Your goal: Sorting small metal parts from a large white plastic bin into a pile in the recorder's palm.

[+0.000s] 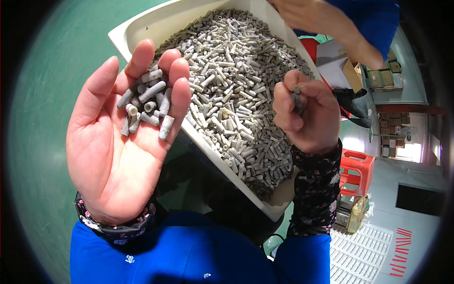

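My left hand (120, 156) is turned palm up with its fingers curled upward, cradling several small grey tubes (150, 97) heaped at the base of the fingers. Some of these tubes show open, hollow ends. Between thumb and fingertips, my right hand (314, 118) pinches one small grey tube (297, 97) over the right part of a tub. The cream-coloured plastic tub (201, 144) is filled with a large pile of similar grey tubes (236, 80). My left hand is over the tub's near left edge.
At the upper right another person's bare arm (321, 19) and blue sleeve (373, 23) reach over the tub's far corner. A red plastic stool (357, 173) stands to the right. Cardboard boxes (385, 78) are farther off. Below the tub is green floor (52, 118).
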### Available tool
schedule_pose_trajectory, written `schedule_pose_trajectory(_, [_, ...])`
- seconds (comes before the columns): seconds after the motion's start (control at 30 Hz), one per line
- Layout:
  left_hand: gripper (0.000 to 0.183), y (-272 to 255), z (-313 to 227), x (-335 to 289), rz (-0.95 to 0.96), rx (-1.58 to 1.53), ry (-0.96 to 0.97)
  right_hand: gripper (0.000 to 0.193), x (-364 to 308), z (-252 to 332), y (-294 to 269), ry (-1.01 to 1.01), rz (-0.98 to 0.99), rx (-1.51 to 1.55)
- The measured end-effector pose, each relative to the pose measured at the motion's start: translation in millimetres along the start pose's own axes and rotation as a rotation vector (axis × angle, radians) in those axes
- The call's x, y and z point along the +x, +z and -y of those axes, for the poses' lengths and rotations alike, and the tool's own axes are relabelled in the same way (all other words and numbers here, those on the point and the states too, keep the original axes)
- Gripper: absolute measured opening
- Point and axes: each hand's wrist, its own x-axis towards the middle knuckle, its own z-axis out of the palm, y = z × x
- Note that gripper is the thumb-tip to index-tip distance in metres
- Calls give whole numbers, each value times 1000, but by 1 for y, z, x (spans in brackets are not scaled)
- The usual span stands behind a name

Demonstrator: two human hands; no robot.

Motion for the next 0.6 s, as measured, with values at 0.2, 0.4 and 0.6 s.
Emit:
schedule_pose_trajectory(0.2, [37,2,3,3,-5,-3,-6,13,1,1,2,-13,-38,2])
schedule_pose_trajectory(0.4, [37,3,8,3,-42,-16,-8,20,1,1,0,8,-77,-13])
schedule_pose_trajectory(0.6, [39,0,33,9,-44,-168,-73,27,7,8,44,-244,-75,13])
